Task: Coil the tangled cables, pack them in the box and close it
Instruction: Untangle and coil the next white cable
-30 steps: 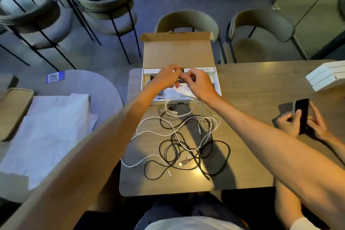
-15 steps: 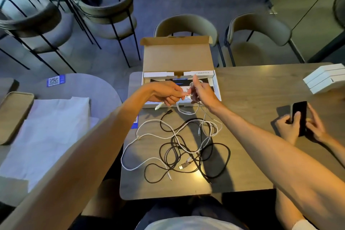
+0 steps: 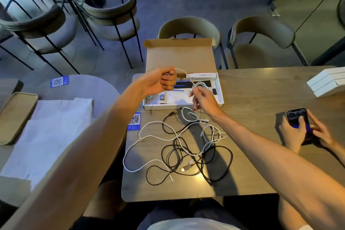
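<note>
- over the open box (image 3: 219,90) at the table's far edge, the left hand (image 3: 158,83) has pulled away to the left since half a second ago, when both hands met close together above the box's near wall; now they sit well apart with a stretch of white cable (image 3: 183,73) between them.
- the left hand is closed in a fist around one end of that white cable, which leaves the top of the fist and arcs right.
- the right hand (image 3: 202,100) pinches a small bundle of white loops (image 3: 200,85) at its fingertips, the other fingers loosely spread; the loops sit just above the fingers, over the box's inside.
- the same white line trails down from the right hand to the table (image 3: 252,99) and joins the tangle (image 3: 186,145).
- the tangle lies mid-table toward the near edge, much as before: white and black cables mixed; at least two black and two white strands show, an exact count cannot be told.
- one box, lid (image 3: 180,56) standing up at the far edge.
- one blue qr card (image 3: 134,121) lies at the table's left edge.
- two other hands near the right edge hold one phone (image 3: 296,117).
- stacked white boxes (image 3: 328,83) sit at the far right edge.
</note>
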